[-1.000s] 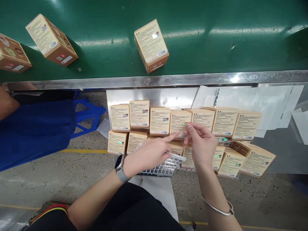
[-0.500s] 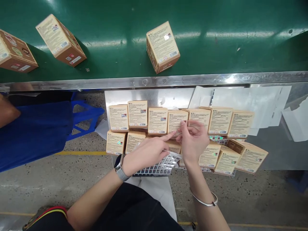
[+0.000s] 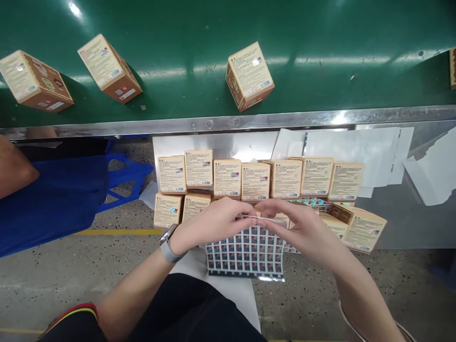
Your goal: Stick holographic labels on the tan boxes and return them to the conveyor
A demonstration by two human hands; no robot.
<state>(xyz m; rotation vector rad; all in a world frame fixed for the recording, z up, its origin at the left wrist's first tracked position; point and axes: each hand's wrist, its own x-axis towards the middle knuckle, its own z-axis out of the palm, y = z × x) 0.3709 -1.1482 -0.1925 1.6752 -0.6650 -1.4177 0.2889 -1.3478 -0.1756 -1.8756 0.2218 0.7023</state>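
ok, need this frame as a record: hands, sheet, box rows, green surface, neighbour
Left hand: pinching the sheet's far edge
Right hand: at the same edge, fingertips beside the left's; grip unclear
Sticker sheet: grid of small labels
Back row boxes: seven; left four show coloured labels
Front row boxes: partly hidden by hands
Green surface: three boxes in full view, another cut off at right
Neighbour's arm: left edge

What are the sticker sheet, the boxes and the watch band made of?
Sticker sheet: glossy paper or thin plastic, can't tell which; it curves and glints along its lower edge.
Boxes: probably smooth printed cardboard, with flat sides and crisp edges.
Watch band: likely silvery metal mesh, judging by its grey sheen.
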